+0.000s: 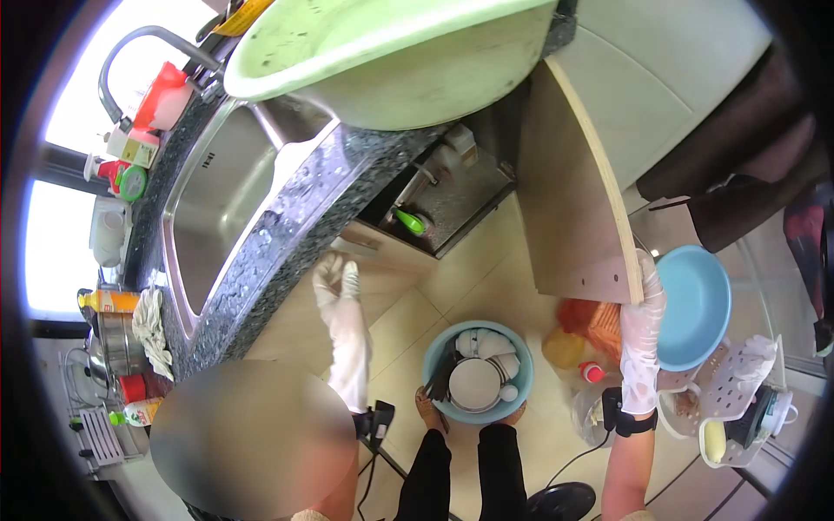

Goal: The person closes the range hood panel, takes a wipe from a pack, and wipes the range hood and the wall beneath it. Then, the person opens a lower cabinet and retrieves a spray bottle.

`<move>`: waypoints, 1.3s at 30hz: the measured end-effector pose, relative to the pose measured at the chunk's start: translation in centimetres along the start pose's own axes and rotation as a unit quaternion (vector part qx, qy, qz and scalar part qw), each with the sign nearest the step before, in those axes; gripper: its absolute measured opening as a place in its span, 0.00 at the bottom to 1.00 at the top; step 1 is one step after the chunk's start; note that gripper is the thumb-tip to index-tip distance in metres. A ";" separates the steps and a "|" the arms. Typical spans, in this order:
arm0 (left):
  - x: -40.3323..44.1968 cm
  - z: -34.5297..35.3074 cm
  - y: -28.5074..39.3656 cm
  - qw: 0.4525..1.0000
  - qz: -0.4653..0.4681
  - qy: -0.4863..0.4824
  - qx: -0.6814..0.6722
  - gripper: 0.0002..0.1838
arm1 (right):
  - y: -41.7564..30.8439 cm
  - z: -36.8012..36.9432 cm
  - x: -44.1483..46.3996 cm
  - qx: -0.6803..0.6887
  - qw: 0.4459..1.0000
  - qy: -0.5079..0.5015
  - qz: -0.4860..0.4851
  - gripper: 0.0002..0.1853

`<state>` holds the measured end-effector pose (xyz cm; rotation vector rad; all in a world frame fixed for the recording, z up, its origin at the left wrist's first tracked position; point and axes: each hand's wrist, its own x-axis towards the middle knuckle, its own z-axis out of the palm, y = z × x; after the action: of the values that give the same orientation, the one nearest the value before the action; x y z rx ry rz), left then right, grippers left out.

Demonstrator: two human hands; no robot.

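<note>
My right hand (645, 291), in a thin white glove, grips the outer edge of a wooden cabinet door (569, 191) that stands open. In front of the cabinet face below the counter is my left hand (337, 282), also gloved, with its fingers curled in. Whether it holds anything there I cannot make out. A lower wooden panel (391, 265) lies right beside it. Inside the open cabinet (469, 195) are a bright green item (408, 222), pipes and pale containers.
A pale green tub (391, 95) overhangs the granite counter (287, 234) by the steel sink (217, 191). On the floor, a blue basin (432, 347) of dishes stands between my feet. Another blue basin (695, 304), a red bottle cap (592, 372) and white baskets (738, 382) are at right.
</note>
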<state>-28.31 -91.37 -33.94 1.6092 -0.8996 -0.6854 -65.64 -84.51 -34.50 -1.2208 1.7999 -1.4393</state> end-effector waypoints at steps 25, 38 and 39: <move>-9.4 -1.0 2.1 0.992 -0.078 -0.070 -0.068 0.06 | 0.4 -4.5 3.3 0.095 0.986 0.024 0.135 0.11; -11.7 -3.4 1.2 0.979 -0.128 -0.096 -0.129 0.05 | 7.9 -10.3 6.1 -0.061 0.983 0.155 0.074 0.13; -11.8 -3.5 0.8 0.978 -0.124 -0.097 -0.136 0.05 | 7.9 -10.4 6.5 -0.077 0.982 0.162 0.061 0.11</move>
<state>-32.00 -79.61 -32.66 1.4368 -0.7125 -1.1083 -79.76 -85.10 -38.04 -0.9676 2.1980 -1.5196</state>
